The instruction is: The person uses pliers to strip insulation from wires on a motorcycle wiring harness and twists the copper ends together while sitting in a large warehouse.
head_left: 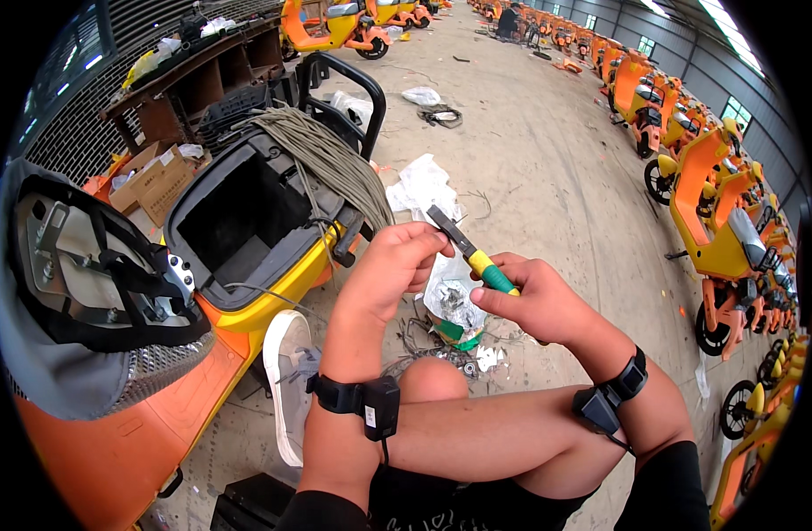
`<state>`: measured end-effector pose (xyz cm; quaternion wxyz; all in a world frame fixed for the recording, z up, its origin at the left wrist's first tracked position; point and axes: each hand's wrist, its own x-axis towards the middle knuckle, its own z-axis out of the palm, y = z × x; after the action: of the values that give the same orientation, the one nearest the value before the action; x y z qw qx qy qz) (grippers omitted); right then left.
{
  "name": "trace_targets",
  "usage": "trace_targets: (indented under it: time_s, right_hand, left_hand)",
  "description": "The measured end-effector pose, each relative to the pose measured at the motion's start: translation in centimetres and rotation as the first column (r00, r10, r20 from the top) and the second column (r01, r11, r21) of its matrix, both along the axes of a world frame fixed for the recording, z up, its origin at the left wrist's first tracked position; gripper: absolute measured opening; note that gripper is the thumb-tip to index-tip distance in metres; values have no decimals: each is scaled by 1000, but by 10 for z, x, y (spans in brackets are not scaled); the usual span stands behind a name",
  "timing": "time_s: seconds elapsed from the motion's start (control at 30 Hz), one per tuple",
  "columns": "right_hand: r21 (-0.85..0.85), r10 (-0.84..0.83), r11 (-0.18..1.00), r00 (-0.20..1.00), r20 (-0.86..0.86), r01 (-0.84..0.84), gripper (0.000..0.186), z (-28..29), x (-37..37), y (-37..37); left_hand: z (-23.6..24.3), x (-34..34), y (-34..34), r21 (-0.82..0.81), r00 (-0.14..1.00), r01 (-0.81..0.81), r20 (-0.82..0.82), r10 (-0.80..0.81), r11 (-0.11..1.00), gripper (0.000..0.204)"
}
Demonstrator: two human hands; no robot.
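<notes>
My right hand [534,296] grips the yellow and green handle of a pair of pliers [471,252], whose dark jaws point up and left. My left hand [397,265] is closed beside the jaws, fingertips at the tool's tip, pinching something too small to make out. Both wrists wear black bands with small boxes. Just left of my hands a bundle of grey cables [331,159] drapes over the open under-seat compartment [242,221] of an orange and yellow scooter. Its raised seat [88,292] shows its underside at far left. My bare knee [432,380] is below the hands.
A clear plastic bag [450,305] with small metal parts lies on the concrete floor under my hands. White bags [424,186] and scraps litter the floor beyond. A cardboard box [154,181] and a wooden shelf [194,80] stand at upper left. Rows of orange scooters [716,221] line the right side.
</notes>
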<state>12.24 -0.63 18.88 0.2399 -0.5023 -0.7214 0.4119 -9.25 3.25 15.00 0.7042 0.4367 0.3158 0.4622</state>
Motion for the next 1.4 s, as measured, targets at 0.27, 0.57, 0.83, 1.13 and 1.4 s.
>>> trace_targets:
  time_s: [0.27, 0.57, 0.83, 1.13, 1.4]
  right_hand:
    - [126, 8, 992, 999, 46, -14, 34, -7, 4, 1]
    - [-161, -106, 981, 994, 24, 108, 36, 2, 0, -1]
    - [-340, -170, 936, 961, -218, 89, 35, 8, -3, -5]
    - [-409, -218, 910, 913, -344, 63, 36, 8, -5, -9]
    - [-260, -569, 822, 722, -393, 506, 26, 15, 37, 26]
  left_hand:
    - [3, 5, -1, -16, 999, 9, -51, -10, 1000, 16]
    - [2, 4, -4, -49, 990, -66, 118, 71, 997, 16]
    - [-1, 15, -3, -109, 948, -67, 303, 98, 992, 17]
    - [-1, 19, -3, -137, 929, -66, 352, 111, 988, 15]
    - [-11, -27, 1, -131, 894, -274, 329, 303, 953, 13]
